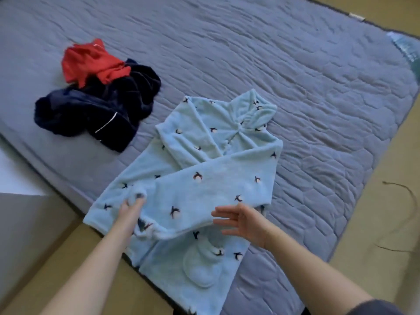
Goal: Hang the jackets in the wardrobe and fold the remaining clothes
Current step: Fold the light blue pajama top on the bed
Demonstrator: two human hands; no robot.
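Note:
A light blue fleece garment with small dark penguin prints (204, 178) lies spread on the grey quilted mattress (272, 64). Both its sleeves are folded across its front, and its lower end hangs over the near edge. My left hand (131, 206) pinches the cuff of the top sleeve at the garment's left side. My right hand (241, 223) hovers flat and open over the lower right of that sleeve, fingers spread. Farther left on the mattress lies a crumpled dark navy garment (100, 110) with a red garment (91, 63) partly on top of it.
The mattress sits low on a tan floor (386, 212). A thin dark cord (409, 201) curls on the floor at the right. A white and grey surface (18, 178) lies off the mattress's left edge. A greenish patch (406, 48) marks the far right corner.

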